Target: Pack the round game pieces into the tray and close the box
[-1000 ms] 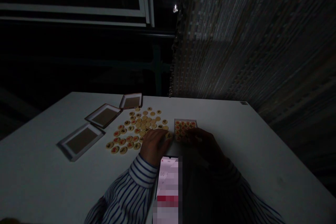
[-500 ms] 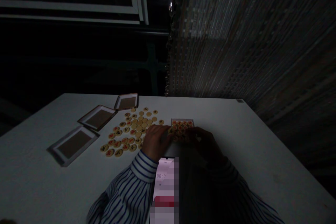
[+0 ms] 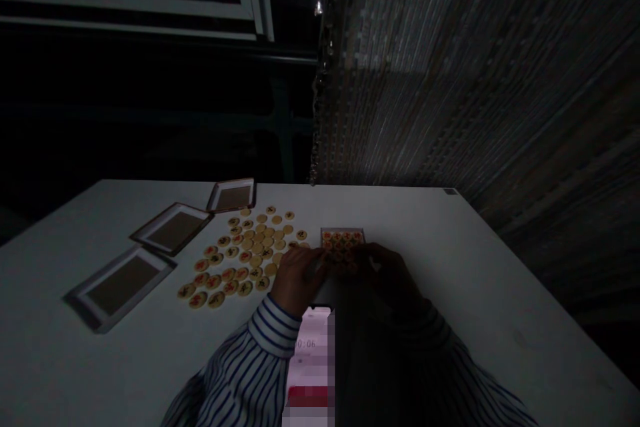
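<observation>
A small open box stands in front of me, filled with rows of round Chinese chess pieces, the far ones with red characters. My left hand is at the box's left side, thumb and fingers drawn together at its near left corner. Whatever lies between those fingertips is hidden. My right hand is in deep shadow, its bent fingers on the box's right side. Left of the box, many loose chess pieces are spread out, some face up with red or black characters, others blank side up.
Three shallow trays or lids lie to the left: a pale one, a brown-rimmed one and a smaller one farther back. A lit phone lies between my forearms on the white table. A string curtain hangs behind.
The view has shifted slightly. A black-marked piece seen at my left fingertips is no longer visible there, and those fingers are now lower against the box. My right hand stays at the box.
</observation>
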Motion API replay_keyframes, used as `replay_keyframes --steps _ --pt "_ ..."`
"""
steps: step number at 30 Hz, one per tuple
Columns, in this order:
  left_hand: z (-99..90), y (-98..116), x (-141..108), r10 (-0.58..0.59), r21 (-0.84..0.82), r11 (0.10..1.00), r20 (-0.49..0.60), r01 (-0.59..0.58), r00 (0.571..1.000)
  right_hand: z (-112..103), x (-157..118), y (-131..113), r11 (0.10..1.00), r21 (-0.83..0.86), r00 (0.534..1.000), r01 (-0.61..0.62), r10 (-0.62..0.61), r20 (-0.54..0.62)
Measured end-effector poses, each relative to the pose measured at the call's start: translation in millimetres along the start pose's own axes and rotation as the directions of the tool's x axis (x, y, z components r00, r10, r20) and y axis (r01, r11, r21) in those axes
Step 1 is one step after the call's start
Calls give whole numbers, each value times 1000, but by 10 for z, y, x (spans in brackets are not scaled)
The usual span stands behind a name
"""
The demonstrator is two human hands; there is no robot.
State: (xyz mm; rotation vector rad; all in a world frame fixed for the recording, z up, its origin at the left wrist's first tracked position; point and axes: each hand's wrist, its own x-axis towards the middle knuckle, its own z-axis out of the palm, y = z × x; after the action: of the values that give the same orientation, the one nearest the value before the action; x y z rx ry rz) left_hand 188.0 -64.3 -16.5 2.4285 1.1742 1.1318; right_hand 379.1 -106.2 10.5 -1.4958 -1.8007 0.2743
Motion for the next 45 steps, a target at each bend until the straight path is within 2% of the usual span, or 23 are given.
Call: replay_keyframes --steps 4,9,14,20,25,30,36,41,45 --pt "26 20 -6 37 11 999 4 -37 999 -19 42 -14 999 9 998 39 -39 42" --pt "33 59 9 49 10 999 49 -50 998 44 44 24 998 50 996 31 -35 83" --pt "28 84 14 64 -10 998 54 -64 996 136 8 45 990 138 990 -8 -12 141" --pt "30 97 15 72 -5 997 61 -72 996 138 21 -60 970 218 978 -107 64 196" --pt "33 90 8 23 -23 1000 106 -20 994 189 16 -33 949 280 972 -147 86 218" --pt "20 81 -7 -58 -138 987 132 77 989 235 -8 32 930 331 977 -158 97 191" --pt "-17 95 13 -157 -279 938 184 205 970 202 -5 12 954 288 987 -86 42 156" --pt "-15 94 25 -247 -352 888 177 296 953 220 -12 21 966 260 989 4 -42 141" --pt "-14 82 30 -292 -384 860 170 336 941 228 -9 -26 983 157 988 94 -111 107"
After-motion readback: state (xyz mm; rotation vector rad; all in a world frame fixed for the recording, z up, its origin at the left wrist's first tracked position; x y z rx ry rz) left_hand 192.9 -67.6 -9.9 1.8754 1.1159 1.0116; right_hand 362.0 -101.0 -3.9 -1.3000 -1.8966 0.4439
